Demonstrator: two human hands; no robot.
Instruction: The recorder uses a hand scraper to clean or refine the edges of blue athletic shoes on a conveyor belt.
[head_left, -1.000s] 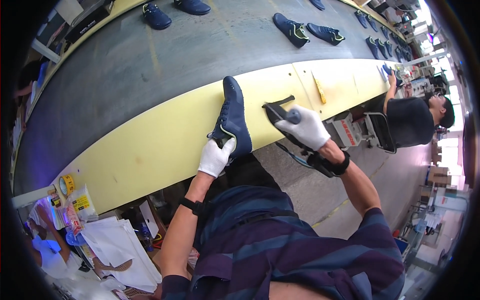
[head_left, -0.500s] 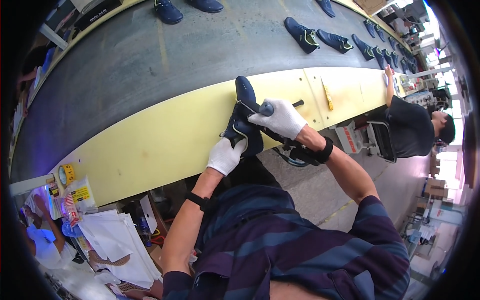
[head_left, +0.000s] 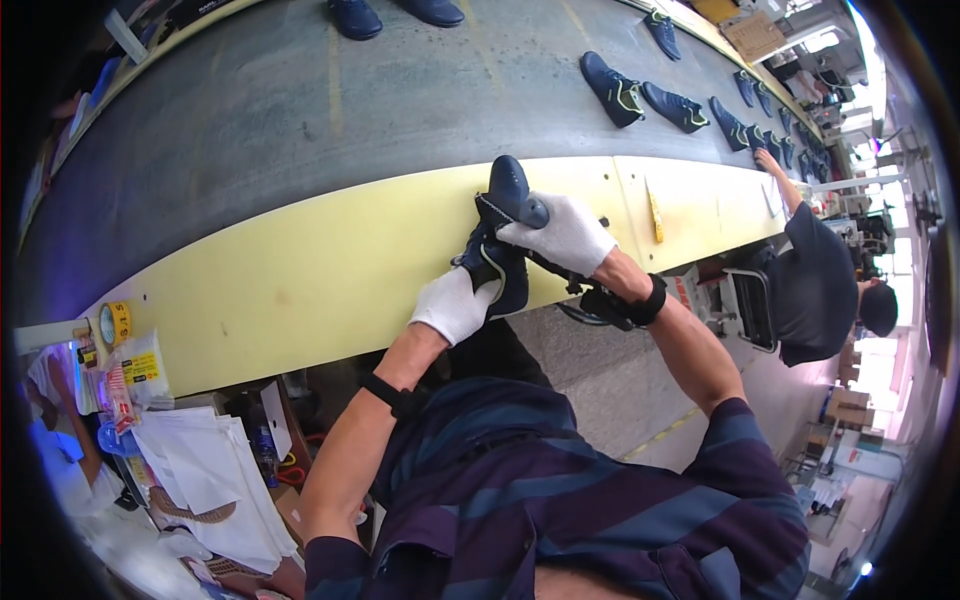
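Observation:
A dark navy sneaker (head_left: 507,182) with lime-yellow collar trim is held over the near edge of the pale yellow worktop, its toe pointing away from me. My left hand (head_left: 455,303), in a white knit glove, is closed around its heel and collar. Above the laces, my right hand (head_left: 562,236), also gloved in white, is closed on a tool with a rounded grey-blue handle (head_left: 536,213). A thin metal shaft from this tool lies across the front of the shoe. The exact kind of tool cannot be made out. A dark stick end shows beside the right glove.
Beyond the worktop (head_left: 270,300), a grey conveyor belt (head_left: 400,110) carries several navy shoes (head_left: 612,90). A yellow cutter (head_left: 655,218) lies on the right. Yellow tape (head_left: 115,323) and paper sheets (head_left: 190,455) are at left. At right, a person (head_left: 815,270) reaches toward the belt.
The metal shaft has shifted across the shoe, and the dark stick beyond my right glove shows less. Both hands keep their grip. The person at right has moved an arm to a belt shoe.

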